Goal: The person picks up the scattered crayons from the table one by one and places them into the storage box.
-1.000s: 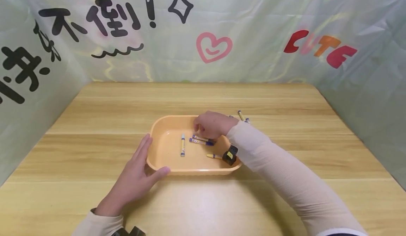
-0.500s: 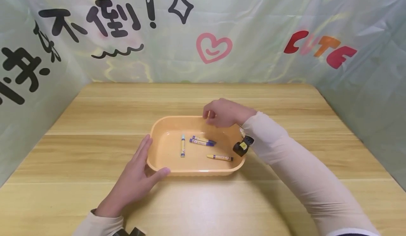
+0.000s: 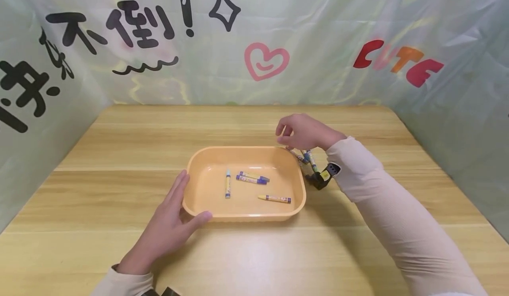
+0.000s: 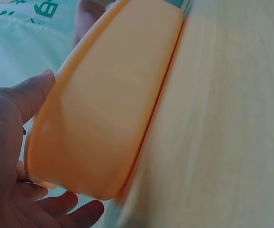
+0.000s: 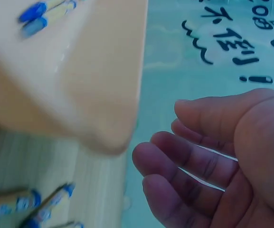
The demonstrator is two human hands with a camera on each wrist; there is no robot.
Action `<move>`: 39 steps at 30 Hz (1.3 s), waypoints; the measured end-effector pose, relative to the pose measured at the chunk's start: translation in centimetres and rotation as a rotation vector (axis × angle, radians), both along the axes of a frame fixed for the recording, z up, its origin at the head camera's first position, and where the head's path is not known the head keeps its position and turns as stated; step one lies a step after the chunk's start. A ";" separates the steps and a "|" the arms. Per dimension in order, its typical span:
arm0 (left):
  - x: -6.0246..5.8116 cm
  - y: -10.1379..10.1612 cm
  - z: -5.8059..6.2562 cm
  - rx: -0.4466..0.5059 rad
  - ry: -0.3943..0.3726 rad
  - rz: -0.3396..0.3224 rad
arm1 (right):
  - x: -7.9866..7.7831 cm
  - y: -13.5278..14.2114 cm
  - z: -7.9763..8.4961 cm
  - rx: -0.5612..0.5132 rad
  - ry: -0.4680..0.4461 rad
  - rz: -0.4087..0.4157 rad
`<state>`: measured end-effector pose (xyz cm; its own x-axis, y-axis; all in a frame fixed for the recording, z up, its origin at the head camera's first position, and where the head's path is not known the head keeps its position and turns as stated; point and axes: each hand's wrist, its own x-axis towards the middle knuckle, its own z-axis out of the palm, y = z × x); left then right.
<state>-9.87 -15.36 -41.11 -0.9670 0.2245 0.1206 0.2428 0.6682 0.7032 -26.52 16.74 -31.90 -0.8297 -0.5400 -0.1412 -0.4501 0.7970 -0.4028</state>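
An orange plastic tray [image 3: 207,192] lies on the wooden table. My left hand [image 3: 169,223] rests against its left end, fingers along the side and thumb on the near rim; in the left wrist view the thumb [image 4: 34,92] touches the rim. Inside the tray lie a light-blue-tipped crayon [image 3: 228,184], two blue-toned crayons [image 3: 251,180] side by side, and a yellow crayon [image 3: 275,199]. Beyond the tray's far right corner hovers my right hand [image 3: 306,131], fingers loosely bent, holding nothing. Several loose crayons [image 3: 312,160] lie below it, partly hidden by the hand.
Light cloth walls [image 3: 326,31] with printed letters and a heart enclose the table's back and sides. A black wrist camera [image 3: 322,176] hangs from the right sleeve near the loose crayons. The tray's rim stands between those crayons and the ones inside.
My right hand has risen out of the tray and moved right to above the loose crayons, uncovering the yellow crayon. The left hand stays at the tray.
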 end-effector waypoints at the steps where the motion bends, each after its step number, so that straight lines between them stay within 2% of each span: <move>1: 0.0 0.0 0.0 0.002 0.000 0.001 | -0.1 0.4 -0.2 -0.002 -0.003 -0.005; 15: 0.0 -0.1 0.1 0.009 -0.009 0.001 | -0.5 4.8 -2.6 0.025 -0.126 -0.100; 27: 0.1 -0.2 0.0 0.014 -0.002 0.004 | -0.6 6.6 -4.1 0.070 -0.252 -0.179; 39: 0.0 -0.2 -0.2 0.010 0.000 0.005 | -0.6 7.0 -5.4 0.053 -0.299 -0.188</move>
<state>-9.83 -15.54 -41.27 -0.9680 0.2188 0.1226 0.2396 0.6621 0.7101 -27.14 23.73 -37.26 -0.8320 -0.3669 -0.4161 -0.1618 0.8779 -0.4507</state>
